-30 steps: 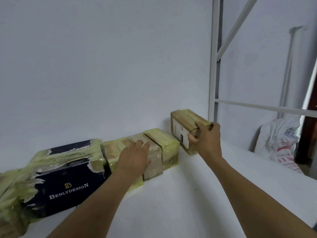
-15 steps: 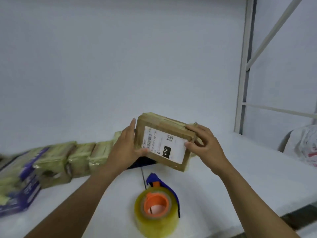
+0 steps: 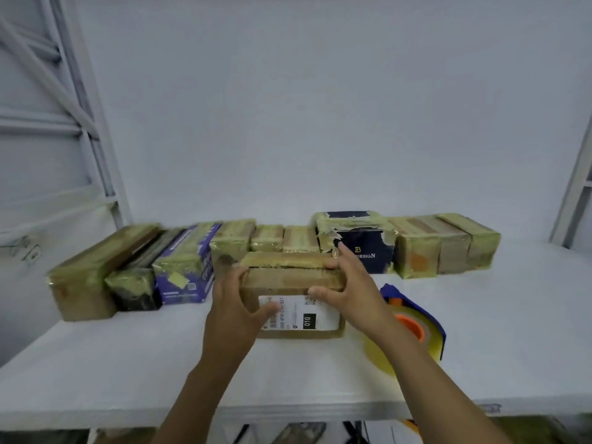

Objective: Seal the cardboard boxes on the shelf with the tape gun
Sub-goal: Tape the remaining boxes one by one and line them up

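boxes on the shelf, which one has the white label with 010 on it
The brown box at the front, gripped by the left hand and right hand, beside the tape gun. The other boxes stand in a row behind it.

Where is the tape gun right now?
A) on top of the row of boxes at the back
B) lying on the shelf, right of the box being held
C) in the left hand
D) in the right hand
B: the tape gun lies on the shelf just right of the box, partly behind the right forearm, while the left hand and right hand both grip the box.
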